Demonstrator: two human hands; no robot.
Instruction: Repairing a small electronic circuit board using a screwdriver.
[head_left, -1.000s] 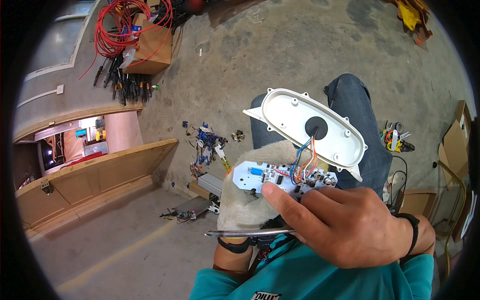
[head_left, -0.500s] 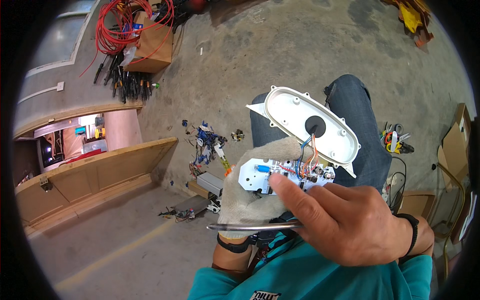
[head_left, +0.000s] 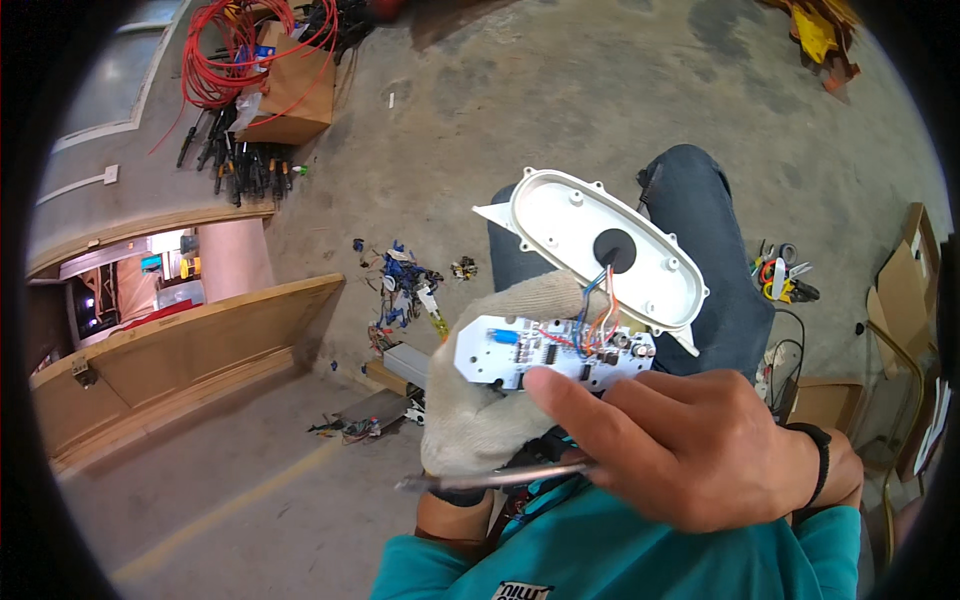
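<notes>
My left hand (head_left: 475,425), in a knitted work glove, grips a white circuit board (head_left: 480,352) with a blue part and several small black components. Thin coloured wires (head_left: 604,305) run from the board to a black round pad inside a white oval plastic housing (head_left: 560,225), which rests on my thighs. My bare right hand (head_left: 690,440) is closed around a slim metal rod (head_left: 490,479), its tip pointing left below the board. The right index fingertip lies at the board's near edge; whether it touches is hard to tell. The rod's held end is hidden in the palm.
Loose wires and small parts (head_left: 400,280) lie on the concrete floor to the left, by a metal case (head_left: 412,368). Pliers and scissors (head_left: 782,275) lie to the right. A wooden panel (head_left: 190,370), a cardboard box (head_left: 290,95) and red cable (head_left: 215,60) stand farther off.
The board, housing and both hands have shifted slightly left in view. My right index finger has moved down from the board's middle toward its near edge, and the rod's tip sits a little lower.
</notes>
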